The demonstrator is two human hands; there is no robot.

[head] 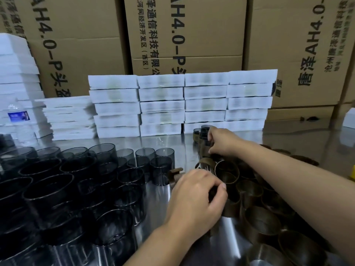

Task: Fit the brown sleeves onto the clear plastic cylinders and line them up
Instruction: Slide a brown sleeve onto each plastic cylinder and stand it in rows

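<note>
Watching remotely through the head camera, I look down on a shiny steel bench.

Across its left half stands a dense cluster of clear plastic cylinders. They are smoke-tinted, thin-walled, open-topped and upright, and many touch one another. On the right lies a loose heap of brown sleeves, which are matte curved bands, some upright and some tipped.

The left hand rests palm down at the near-left edge of that heap. Its grip is closed, with fingers and thumb curled round one brown sleeve.

The right hand reaches farther back. Its grip is narrow, and the fingertips pinch a sleeved cylinder that stands upright. Just behind it is a short row of finished pieces, dark tubes banded in brown, close to the white stacks.

A single brown band with a flat tab lies between the cluster and the heap.

Behind them, flat white boxes with soft, blurred edges are stacked in neat columns. A clear water bottle with a blue label stands far left. Large cardboard cartons printed in black fill the background.
</note>
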